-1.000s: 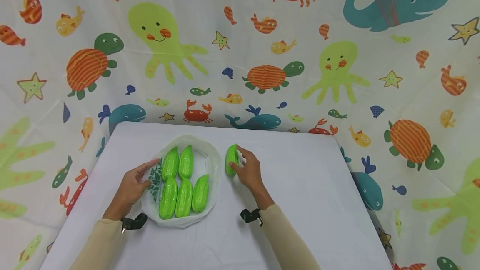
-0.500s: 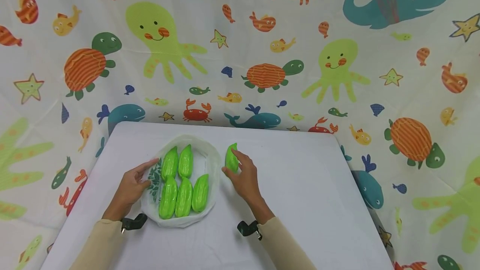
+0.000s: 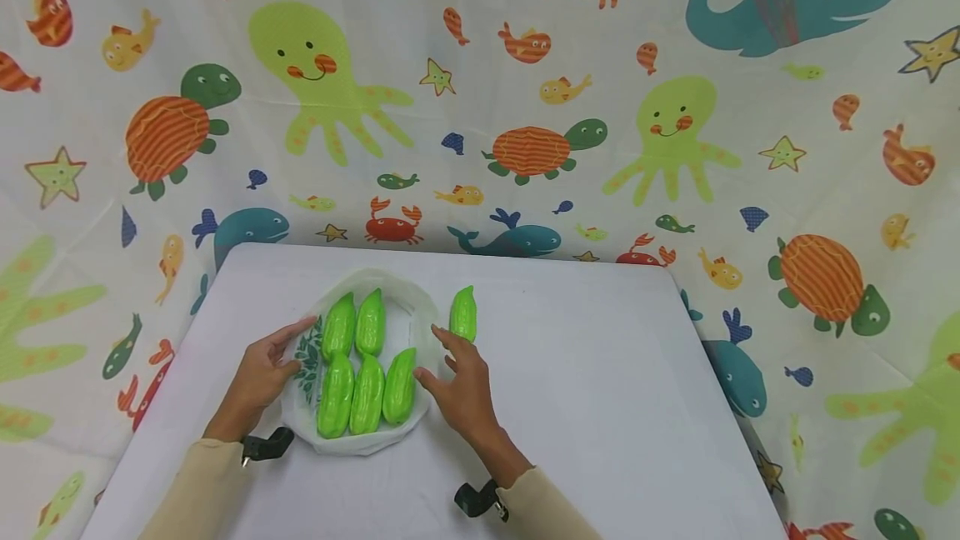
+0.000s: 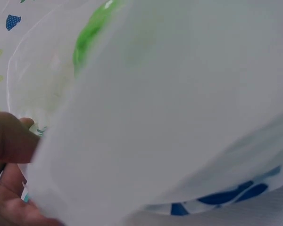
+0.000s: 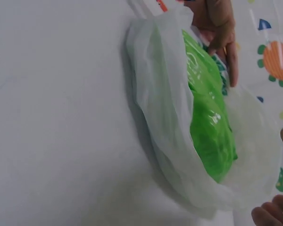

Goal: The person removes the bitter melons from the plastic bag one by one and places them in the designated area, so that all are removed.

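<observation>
A white plastic bag (image 3: 375, 445), spread into a round bowl shape with a leaf print (image 3: 308, 357) inside its left side, holds several glossy green, ridged, gourd-like pieces (image 3: 338, 397). At its left rim my left hand (image 3: 258, 373) grips the edge between thumb and fingers, as the left wrist view shows with the thumb (image 4: 14, 139) over the plastic. My right hand (image 3: 465, 386) is at the right rim, fingers spread and nothing in them. Just beyond its fingers one more green gourd-like piece (image 3: 463, 312) stands outside the bag. In the right wrist view the right fingers (image 5: 273, 212) are near the bag's edge.
Both hands work over a white-covered table (image 3: 600, 390). Behind it hangs a curtain (image 3: 420, 32) printed with sea animals. A dark wrist camera (image 3: 267, 444) sits at the left sleeve and another dark camera (image 3: 477, 498) at the right.
My right hand has let go of the green gourd-like piece right of the bag and moved left and down to the bag's right rim. The left hand has stayed in place.
</observation>
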The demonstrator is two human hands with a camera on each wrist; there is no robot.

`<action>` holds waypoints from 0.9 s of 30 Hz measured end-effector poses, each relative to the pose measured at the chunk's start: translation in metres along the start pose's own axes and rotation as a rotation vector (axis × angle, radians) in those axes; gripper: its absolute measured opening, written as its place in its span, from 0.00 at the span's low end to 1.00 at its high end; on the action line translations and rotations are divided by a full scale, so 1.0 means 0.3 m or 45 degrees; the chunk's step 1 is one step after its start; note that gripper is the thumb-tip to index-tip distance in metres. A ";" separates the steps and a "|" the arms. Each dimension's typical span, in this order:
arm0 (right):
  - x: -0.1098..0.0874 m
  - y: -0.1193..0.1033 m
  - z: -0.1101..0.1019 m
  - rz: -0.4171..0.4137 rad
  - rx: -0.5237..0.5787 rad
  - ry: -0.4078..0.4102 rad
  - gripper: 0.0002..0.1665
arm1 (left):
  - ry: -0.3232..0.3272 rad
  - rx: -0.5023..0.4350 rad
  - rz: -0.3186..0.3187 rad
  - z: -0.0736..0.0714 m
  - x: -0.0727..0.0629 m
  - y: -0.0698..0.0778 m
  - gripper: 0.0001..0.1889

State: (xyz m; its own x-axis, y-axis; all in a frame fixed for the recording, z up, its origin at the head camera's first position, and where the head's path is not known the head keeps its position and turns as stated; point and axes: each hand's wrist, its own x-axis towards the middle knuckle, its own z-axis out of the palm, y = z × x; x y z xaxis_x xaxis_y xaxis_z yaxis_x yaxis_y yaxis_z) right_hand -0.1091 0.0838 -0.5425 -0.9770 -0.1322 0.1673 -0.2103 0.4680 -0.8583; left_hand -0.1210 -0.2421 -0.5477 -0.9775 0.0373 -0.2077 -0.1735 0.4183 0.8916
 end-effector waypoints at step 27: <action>-0.077 -0.018 0.129 0.033 -0.148 -0.151 0.40 | 0.005 0.001 0.000 -0.003 0.003 -0.012 0.40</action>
State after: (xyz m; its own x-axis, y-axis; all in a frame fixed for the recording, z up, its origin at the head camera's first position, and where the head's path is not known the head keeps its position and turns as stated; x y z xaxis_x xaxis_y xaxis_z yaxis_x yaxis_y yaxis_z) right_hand -0.0841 0.0504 -0.5605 -0.9726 -0.2177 0.0815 -0.1945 0.5699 -0.7984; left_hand -0.1215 -0.2443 -0.5508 -0.9779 0.0335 -0.2064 -0.1737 0.4194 0.8910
